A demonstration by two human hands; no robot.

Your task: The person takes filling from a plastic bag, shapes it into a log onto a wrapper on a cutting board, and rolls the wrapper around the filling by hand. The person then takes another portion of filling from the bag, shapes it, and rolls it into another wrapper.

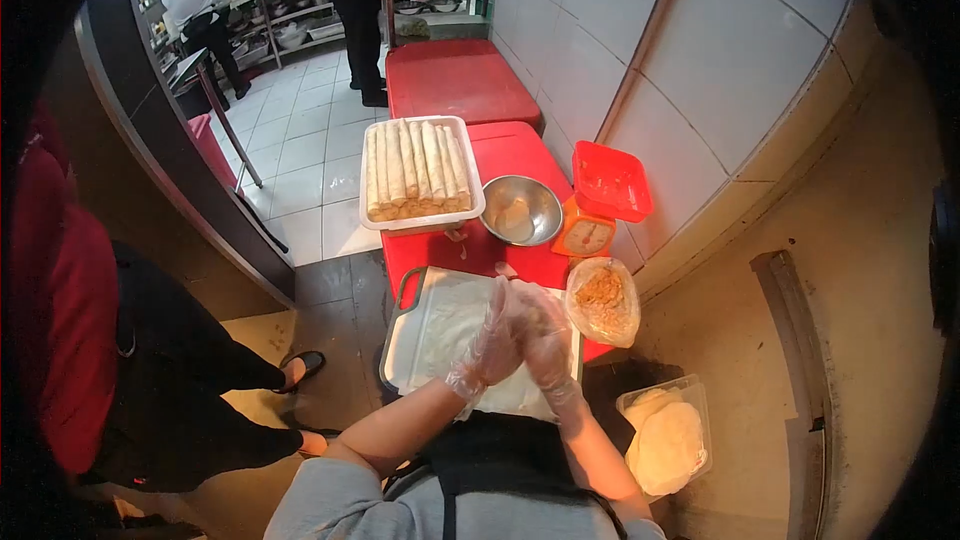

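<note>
My left hand (pixel 490 340) and my right hand (pixel 545 345) both wear clear plastic gloves. They come together above a white cutting board (pixel 408 355) with a green handle, fingers curled towards each other. Whatever lies between them is hidden by the gloves and blur. A thin pale wrapper sheet (pixel 455 315) seems to lie on the board under my hands. Just right of my right hand sits a plastic-lined bowl of orange-brown filling (pixel 602 302). Beyond the board, a white tray (pixel 368 214) holds stacked pale rolls (pixel 418 165), beside a steel bowl (pixel 522 210) with a little liquid or residue inside.
An orange kitchen scale (pixel 585 235) carries a red basin (pixel 612 180) near the tiled wall. Red stools (pixel 455 80) support the things. A clear container of round pale wrappers (pixel 665 440) stands low at right. A person in a red top (pixel 75 290) stands left; other people work behind.
</note>
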